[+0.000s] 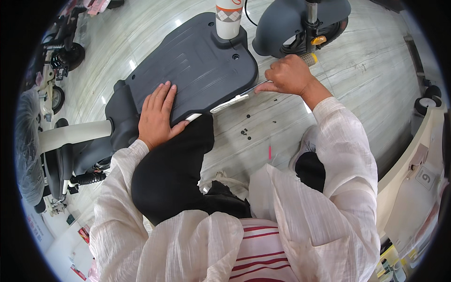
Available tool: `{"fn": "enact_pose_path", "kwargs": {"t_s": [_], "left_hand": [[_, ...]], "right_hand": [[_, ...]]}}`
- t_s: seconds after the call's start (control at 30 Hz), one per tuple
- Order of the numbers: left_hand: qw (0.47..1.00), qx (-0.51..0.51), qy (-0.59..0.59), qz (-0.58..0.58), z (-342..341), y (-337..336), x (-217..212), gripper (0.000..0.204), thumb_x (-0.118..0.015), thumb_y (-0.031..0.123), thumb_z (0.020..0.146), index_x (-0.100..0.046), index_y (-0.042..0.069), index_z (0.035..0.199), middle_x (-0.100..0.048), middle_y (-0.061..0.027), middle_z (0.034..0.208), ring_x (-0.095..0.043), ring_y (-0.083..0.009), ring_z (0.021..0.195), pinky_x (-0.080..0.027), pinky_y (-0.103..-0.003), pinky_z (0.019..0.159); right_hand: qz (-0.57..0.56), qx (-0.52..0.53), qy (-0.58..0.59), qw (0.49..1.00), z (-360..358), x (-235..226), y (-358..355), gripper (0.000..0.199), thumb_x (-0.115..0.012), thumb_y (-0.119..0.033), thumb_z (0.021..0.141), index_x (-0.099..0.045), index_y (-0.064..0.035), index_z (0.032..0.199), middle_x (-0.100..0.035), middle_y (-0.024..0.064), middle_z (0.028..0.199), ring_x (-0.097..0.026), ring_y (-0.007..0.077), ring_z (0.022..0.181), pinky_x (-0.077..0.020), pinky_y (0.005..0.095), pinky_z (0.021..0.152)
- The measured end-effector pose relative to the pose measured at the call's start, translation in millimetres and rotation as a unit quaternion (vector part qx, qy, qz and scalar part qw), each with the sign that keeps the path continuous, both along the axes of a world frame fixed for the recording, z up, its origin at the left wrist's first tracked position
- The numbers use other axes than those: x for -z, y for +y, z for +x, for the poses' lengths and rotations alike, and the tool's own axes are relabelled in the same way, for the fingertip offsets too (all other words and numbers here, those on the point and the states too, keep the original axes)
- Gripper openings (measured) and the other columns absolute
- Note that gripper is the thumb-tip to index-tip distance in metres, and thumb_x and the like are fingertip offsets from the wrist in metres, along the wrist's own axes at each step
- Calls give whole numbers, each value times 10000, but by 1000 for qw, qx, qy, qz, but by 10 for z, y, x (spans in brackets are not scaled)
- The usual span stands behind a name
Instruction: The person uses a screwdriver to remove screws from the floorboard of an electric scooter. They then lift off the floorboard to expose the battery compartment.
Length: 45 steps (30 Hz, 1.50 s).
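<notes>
My left hand lies spread on the near edge of the dark grey footboard of an electric scooter, holding nothing. My right hand is wrapped round a screwdriver, whose yellow-ended handle sticks out past the fist. Its thin shaft runs left toward the footboard's side edge; the tip cannot be made out. Below that edge a white slotted side strip shows, tilted slightly. A white steering column with an orange band rises from the footboard's far end.
Several small black screws or caps lie on the tiled floor, near a thin pink stick. The front wheel and grey fender stand at the far right. A pale seat tube is at left. Other scooters line the left; a cream panel stands right.
</notes>
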<state>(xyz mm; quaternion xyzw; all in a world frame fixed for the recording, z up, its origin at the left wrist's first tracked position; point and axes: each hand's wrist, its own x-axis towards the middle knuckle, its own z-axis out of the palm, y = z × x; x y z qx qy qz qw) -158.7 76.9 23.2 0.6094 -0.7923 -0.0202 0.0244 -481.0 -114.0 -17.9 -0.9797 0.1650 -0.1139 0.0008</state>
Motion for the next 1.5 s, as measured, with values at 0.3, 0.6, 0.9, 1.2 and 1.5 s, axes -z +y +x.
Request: {"fn": "enact_pose_path", "kwargs": {"t_s": [0.3, 0.6, 0.9, 1.2, 1.5], "left_hand": [[1000, 5, -13, 5, -30, -33, -6, 900, -698, 438, 710, -300, 39, 1412, -340, -171, 1429, -342, -348, 1309, -285, -449, 1054], [1000, 3, -7, 13, -19, -68, 14, 909, -711, 449, 697, -318, 38, 1405, -341, -171, 1433, -336, -343, 1317, -282, -442, 1057], [1000, 16, -10, 9, -57, -14, 61, 885, -708, 443, 709, -335, 28, 1396, -357, -175, 1423, -360, -345, 1299, -294, -443, 1045], [996, 65, -62, -18, -8, 81, 58, 859, -662, 459, 771, -306, 7, 1409, -371, -206, 1411, -391, -371, 1273, -351, -425, 1006], [933, -103, 162, 303, -365, -89, -962, 552, -566, 326, 919, -433, 0, 1344, -540, -161, 1287, -494, -254, 1218, -380, -331, 1002]], "right_hand": [[28, 11, 45, 999, -49, -29, -14, 609, -525, -659, 774, -602, -110, 521, -568, 52, 517, -588, 248, 501, -459, 347, 477], [22, -67, 63, 996, 102, 33, -257, 612, -562, -659, 730, -567, -92, 499, -542, 64, 503, -575, 272, 516, -436, 370, 500], [171, 129, 163, 963, -743, 730, 499, 574, -478, -613, 844, -631, -105, 624, -623, 72, 634, -623, 276, 637, -465, 378, 552], [490, 684, -23, 540, -787, 1942, 2322, 257, -486, -143, 851, -588, -6, 1043, -627, 197, 1090, -606, 360, 1021, -493, 424, 861], [550, 701, -34, 452, -989, 2659, 3122, 262, -567, -130, 830, -608, 35, 1030, -609, 272, 1086, -607, 362, 1033, -496, 399, 870]]}}
